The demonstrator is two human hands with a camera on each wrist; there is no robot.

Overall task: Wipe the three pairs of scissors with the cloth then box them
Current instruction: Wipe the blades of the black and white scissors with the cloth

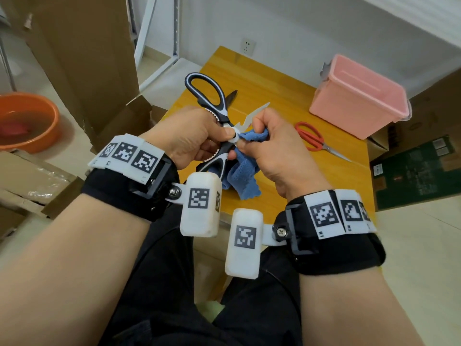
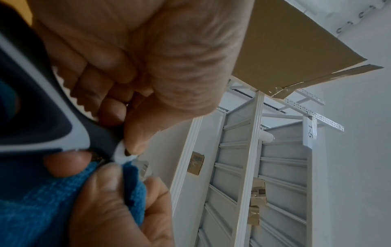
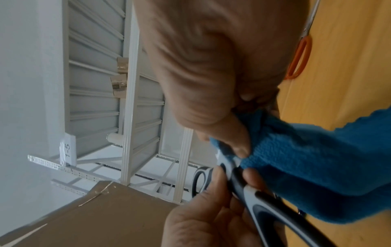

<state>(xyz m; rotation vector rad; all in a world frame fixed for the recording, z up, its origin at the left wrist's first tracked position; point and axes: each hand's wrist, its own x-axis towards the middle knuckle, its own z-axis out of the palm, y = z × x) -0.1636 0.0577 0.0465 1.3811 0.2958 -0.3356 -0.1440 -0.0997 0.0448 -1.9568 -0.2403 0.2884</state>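
Note:
Black-and-white kitchen scissors (image 1: 207, 96) are held up over the yellow table (image 1: 287, 96), their handles spread apart. My left hand (image 1: 225, 143) grips them at the white pivot, thumb on the pivot cap. My right hand (image 1: 245, 138) pinches a blue cloth (image 1: 243, 176) around the blade right beside the pivot; the rest of the cloth hangs down. The left wrist view shows the handle (image 2: 42, 117) and the cloth (image 2: 42, 208) up close. Red-handled scissors (image 1: 311, 137) lie shut on the table to the right. A dark blade tip (image 1: 234, 94) pokes out behind the upper handle.
A pink plastic box (image 1: 356, 96) stands at the table's back right, its inside hidden. An orange basin (image 1: 30, 121) with water sits on the floor at left. Cardboard boxes (image 1: 82, 58) stand left of the table and a green carton (image 1: 411, 176) lies right of it.

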